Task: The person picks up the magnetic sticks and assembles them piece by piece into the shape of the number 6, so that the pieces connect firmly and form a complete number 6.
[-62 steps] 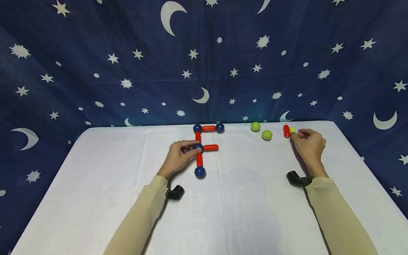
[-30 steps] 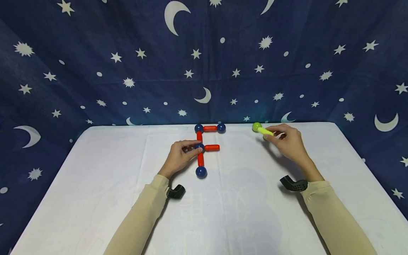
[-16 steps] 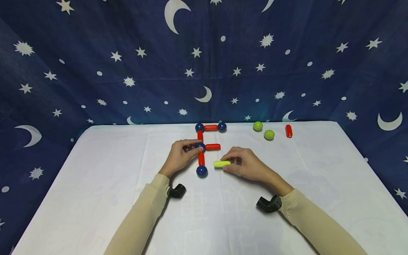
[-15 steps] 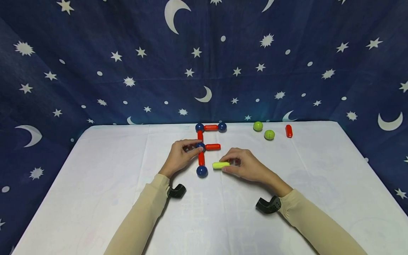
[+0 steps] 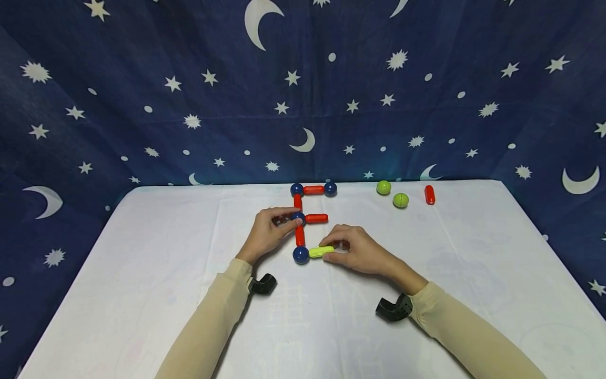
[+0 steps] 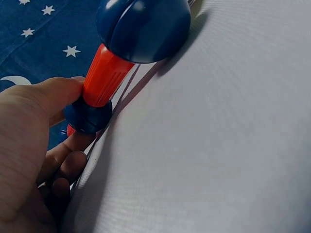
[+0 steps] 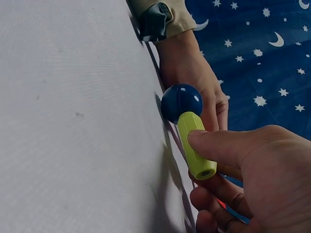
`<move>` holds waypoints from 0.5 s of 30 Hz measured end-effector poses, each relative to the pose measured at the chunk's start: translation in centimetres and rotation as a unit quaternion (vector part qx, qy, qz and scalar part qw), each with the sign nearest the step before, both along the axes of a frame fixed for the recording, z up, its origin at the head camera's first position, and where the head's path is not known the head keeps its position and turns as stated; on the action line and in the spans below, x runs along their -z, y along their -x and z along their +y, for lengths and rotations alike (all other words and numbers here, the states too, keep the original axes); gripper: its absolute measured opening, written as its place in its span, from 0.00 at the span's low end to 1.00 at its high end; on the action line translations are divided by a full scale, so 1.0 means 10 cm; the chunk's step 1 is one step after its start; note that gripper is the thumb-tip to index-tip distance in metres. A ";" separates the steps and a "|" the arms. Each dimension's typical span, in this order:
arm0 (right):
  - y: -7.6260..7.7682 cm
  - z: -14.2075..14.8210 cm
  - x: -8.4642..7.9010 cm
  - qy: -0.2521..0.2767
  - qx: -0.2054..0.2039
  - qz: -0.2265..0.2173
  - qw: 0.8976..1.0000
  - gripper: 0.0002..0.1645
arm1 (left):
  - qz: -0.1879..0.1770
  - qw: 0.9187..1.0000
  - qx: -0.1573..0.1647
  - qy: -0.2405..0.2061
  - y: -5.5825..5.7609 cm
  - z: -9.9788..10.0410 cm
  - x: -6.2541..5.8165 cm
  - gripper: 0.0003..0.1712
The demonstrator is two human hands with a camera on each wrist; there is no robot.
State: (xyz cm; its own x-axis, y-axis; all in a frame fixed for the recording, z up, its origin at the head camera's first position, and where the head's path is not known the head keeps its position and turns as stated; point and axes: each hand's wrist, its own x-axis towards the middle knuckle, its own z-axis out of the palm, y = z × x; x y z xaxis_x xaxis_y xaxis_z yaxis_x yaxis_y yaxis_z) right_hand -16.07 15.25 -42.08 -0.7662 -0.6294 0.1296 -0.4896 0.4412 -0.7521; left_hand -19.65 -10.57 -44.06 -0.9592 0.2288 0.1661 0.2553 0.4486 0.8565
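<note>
Red rods and blue balls are joined into a branching figure on the white table. My left hand (image 5: 269, 231) pinches its middle blue ball (image 5: 299, 218) between thumb and fingers. From that ball a red rod (image 5: 316, 218) points right with a free end. My right hand (image 5: 357, 250) pinches a yellow-green rod (image 5: 321, 252), whose far end touches the lowest blue ball (image 5: 300, 255). In the right wrist view, the same yellow-green rod (image 7: 194, 145) meets the ball, and its near end shows a small dark disc. The left wrist view shows the lowest ball (image 6: 146, 29) large in front.
Two green balls, one (image 5: 383, 187) behind the other (image 5: 400, 200), lie at the back right. A loose red rod (image 5: 430, 195) is to their right. The white table (image 5: 142, 295) ends at a dark blue curtain (image 5: 213, 105) with moons and stars.
My right hand picked up the yellow-green rod beside the loose red rod and brought it left and nearer, until it met the lowest blue ball. My left hand kept its hold.
</note>
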 end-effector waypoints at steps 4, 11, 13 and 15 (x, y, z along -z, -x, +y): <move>-0.01 0.00 0.00 -0.004 0.001 -0.001 1.000 0.13 | 0.001 1.000 0.000 -0.001 0.00 0.00 -0.01 0.17; -0.01 0.01 0.01 -0.002 -0.001 0.002 1.000 0.14 | 0.003 1.000 0.000 0.001 -0.01 0.00 0.00 0.18; -0.01 0.01 0.01 -0.003 0.000 0.001 1.000 0.14 | 0.003 1.000 0.001 0.000 -0.01 0.00 0.00 0.18; -0.01 0.01 0.01 -0.004 0.000 -0.003 1.000 0.14 | 0.005 1.000 0.002 -0.001 -0.01 0.00 0.00 0.18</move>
